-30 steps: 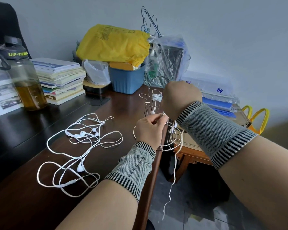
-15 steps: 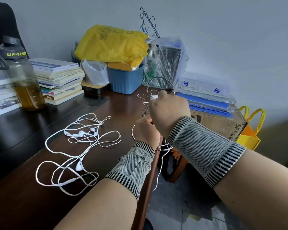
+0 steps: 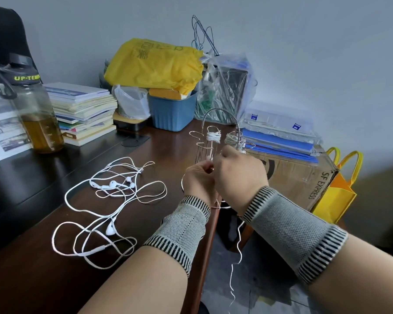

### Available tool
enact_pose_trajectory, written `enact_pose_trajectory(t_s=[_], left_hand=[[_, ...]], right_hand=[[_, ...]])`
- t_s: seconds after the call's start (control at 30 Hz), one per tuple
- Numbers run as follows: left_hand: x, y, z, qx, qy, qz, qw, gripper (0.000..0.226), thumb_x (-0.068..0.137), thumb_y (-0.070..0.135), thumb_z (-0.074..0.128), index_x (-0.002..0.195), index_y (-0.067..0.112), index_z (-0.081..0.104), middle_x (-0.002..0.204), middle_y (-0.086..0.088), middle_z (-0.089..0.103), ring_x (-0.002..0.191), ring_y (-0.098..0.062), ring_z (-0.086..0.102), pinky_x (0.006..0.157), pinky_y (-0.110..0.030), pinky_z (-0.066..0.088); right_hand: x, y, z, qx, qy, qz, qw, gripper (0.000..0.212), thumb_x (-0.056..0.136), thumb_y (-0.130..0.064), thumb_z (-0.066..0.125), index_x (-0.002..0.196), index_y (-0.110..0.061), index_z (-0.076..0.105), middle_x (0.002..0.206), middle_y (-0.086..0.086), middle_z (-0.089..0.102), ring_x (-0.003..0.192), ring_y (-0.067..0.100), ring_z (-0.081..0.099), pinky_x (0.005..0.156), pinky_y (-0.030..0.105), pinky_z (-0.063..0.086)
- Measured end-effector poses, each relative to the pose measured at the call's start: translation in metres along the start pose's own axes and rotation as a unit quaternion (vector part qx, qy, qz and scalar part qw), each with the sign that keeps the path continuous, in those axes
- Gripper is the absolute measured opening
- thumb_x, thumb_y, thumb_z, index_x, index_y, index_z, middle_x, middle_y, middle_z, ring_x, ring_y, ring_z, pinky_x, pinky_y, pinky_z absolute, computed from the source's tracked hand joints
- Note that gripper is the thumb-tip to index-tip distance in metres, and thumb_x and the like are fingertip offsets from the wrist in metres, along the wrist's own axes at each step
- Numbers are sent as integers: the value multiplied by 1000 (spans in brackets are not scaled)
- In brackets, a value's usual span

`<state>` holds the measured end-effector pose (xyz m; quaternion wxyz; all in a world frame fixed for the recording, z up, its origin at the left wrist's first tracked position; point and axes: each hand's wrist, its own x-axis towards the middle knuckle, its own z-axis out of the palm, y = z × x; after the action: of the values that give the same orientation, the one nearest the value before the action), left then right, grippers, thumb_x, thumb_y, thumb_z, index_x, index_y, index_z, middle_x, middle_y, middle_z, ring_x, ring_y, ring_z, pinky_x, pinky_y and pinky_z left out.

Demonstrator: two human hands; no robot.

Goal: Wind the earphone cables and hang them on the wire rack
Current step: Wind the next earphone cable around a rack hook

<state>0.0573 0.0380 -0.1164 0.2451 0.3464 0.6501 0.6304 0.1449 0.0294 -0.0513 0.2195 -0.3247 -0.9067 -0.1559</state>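
My left hand (image 3: 199, 179) and right hand (image 3: 239, 175) at frame centre, both pinching 1 white cable (image 3: 237, 243) against the wire rack (image 3: 220, 132), 2 wound bundles (image 3: 213, 135) hung above, loose earphones (image 3: 110, 184) on the surface (image 3: 168, 155) at left.

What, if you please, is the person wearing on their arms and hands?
Each wrist carries a grey knitted wrist band with black-and-pale striped ribbing at both edges: one behind the left hand, one behind the right hand. Hands and forearms are otherwise bare; no gloves, sleeves or cables show.
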Motion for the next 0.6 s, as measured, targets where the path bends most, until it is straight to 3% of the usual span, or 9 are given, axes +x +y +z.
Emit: enact_pose_trajectory(t_s=[0.07,0.13,0.2,0.27,0.33,0.47,0.53,0.6], left_hand=[[1,-3,0,-34,30,42,998,18,85,13,70,69,22,71,58,10,65,63,-16,57,66,-31,51],[0,-3,-1,3,24,67,997,17,84,27,73,67,25,70,62,11,66,58,-8,57,61,-24,51],[-3,-3,-3,34,31,78,996,30,84,31,72,59,17,62,46,14,50,45,-4,41,49,-19,37],[-3,-3,-4,41,38,93,994,35,82,31,72,59,8,61,45,10,42,46,-7,32,47,-22,31],[-6,1,-6,39,37,89,995,30,81,32,74,66,7,68,50,6,51,51,-8,39,52,-26,38],[-8,4,-14,44,41,75,995,23,81,33,74,74,11,75,64,-7,68,58,-9,51,58,-28,47],[-7,5,-19,57,43,67,995,24,80,33,73,74,10,75,59,-8,64,55,-9,46,56,-27,42],[-7,9,-27,76,45,58,994,24,79,34,73,73,11,75,48,4,55,50,-9,43,55,-27,40]], right_hand=[[-11,12,16,89,67,44,993,21,89,-18,53,96,-10,71,88,5,62,69,30,64,57,33,49],[-19,27,28,187,124,105,969,18,86,-17,57,90,-13,74,81,4,67,66,27,64,58,31,51],[-23,38,34,247,99,167,949,14,89,-14,61,90,-14,75,82,1,70,72,20,64,63,27,50],[-23,46,38,271,46,215,937,12,91,-18,61,92,-16,73,81,-4,68,70,11,60,62,19,46],[-18,51,43,305,26,244,920,12,92,-21,61,92,-16,71,78,-6,65,64,5,56,56,12,38],[-6,50,47,369,16,264,891,11,92,-21,61,90,-14,69,69,-9,60,57,3,52,52,15,37],[-5,48,46,376,14,250,892,8,91,-21,62,88,-16,67,70,-9,61,61,6,56,57,18,41],[-9,47,45,397,21,230,888,3,90,-19,62,87,-18,62,75,-4,64,65,11,59,60,21,45]])
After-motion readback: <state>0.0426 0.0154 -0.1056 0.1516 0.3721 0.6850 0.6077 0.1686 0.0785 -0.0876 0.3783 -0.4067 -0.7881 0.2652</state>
